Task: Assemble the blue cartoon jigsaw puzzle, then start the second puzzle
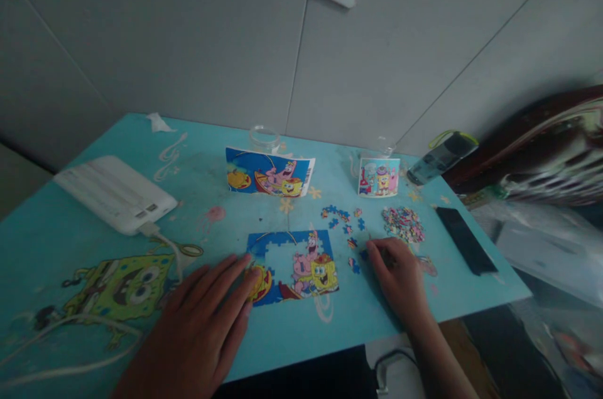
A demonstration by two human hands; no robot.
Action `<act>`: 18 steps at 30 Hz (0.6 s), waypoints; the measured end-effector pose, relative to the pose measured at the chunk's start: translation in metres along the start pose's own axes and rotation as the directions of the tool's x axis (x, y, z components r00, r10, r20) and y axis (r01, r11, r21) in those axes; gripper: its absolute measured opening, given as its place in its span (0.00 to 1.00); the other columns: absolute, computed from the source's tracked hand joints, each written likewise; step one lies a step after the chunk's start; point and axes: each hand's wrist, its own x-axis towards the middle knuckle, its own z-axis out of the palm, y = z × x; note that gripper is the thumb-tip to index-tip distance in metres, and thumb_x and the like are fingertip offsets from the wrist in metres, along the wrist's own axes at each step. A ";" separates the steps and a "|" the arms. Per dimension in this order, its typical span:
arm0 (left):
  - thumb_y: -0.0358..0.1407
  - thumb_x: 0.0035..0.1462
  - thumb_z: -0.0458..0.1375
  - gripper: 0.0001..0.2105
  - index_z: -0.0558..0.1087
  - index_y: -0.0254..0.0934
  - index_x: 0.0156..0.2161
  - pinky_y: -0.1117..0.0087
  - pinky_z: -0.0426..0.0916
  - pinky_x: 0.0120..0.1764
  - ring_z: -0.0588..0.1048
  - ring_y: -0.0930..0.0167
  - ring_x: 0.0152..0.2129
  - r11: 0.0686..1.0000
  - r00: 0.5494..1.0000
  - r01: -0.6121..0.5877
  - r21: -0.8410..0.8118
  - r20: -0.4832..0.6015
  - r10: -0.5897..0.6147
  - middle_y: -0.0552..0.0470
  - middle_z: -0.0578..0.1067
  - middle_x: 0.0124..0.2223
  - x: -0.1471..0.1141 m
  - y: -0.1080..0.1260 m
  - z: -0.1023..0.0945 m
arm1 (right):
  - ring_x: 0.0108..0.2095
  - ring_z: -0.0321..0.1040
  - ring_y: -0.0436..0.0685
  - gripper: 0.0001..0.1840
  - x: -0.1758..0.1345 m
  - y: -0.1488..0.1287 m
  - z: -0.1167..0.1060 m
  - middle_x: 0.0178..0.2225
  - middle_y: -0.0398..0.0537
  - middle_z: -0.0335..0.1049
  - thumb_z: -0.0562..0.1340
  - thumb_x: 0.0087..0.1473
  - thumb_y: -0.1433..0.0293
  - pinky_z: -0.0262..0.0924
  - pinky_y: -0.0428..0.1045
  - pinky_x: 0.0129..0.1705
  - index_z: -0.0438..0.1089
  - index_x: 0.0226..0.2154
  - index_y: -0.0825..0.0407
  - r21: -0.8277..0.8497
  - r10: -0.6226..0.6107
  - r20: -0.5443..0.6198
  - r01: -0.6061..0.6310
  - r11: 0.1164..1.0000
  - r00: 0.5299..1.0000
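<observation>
A partly assembled jigsaw puzzle [321,270] lies flat on the table, its frame joined around a gap at the middle and upper left. My left hand [202,317] rests with fingers stretched out, the fingertips on the puzzle's left edge. To the right of the puzzle, my right hand [398,279] is closed in a pinch on the tabletop. A small blue puzzle piece [364,255] shows at its fingertips, partly hidden. Several loose puzzle pieces [353,265] lie between the puzzle and that hand. Behind the puzzle stands a picture card [268,174] with the same cartoon scene.
A heap of small pieces [404,224] sits at the right, near a second picture card [379,177] and a black phone-like slab [465,240]. A white power bank [117,191] with a cable lies left. Toward the back right corner is a dark bottle [443,157]. A wall [198,41] bounds the table [292,349].
</observation>
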 end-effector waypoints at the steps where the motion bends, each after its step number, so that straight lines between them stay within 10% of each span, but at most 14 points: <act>1: 0.37 0.65 0.54 0.22 0.68 0.43 0.63 0.51 0.61 0.59 0.66 0.58 0.60 1.000 1.000 0.004 0.002 0.004 -0.004 0.49 0.66 0.66 0.001 0.000 -0.001 | 0.35 0.69 0.59 0.12 0.000 -0.001 0.002 0.34 0.49 0.74 0.61 0.63 0.60 0.63 0.54 0.41 0.75 0.36 0.49 0.004 0.002 0.008 -0.002 1.000 1.000; 18: 0.36 0.65 0.54 0.21 0.67 0.43 0.63 0.52 0.60 0.61 0.66 0.60 0.61 0.999 0.999 0.035 0.007 0.030 -0.036 0.50 0.67 0.66 0.003 0.005 -0.009 | 0.37 0.71 0.60 0.24 0.077 0.008 0.011 0.42 0.55 0.74 0.61 0.59 0.51 0.63 0.56 0.41 0.77 0.46 0.52 -0.237 0.043 0.127 -0.012 0.971 0.991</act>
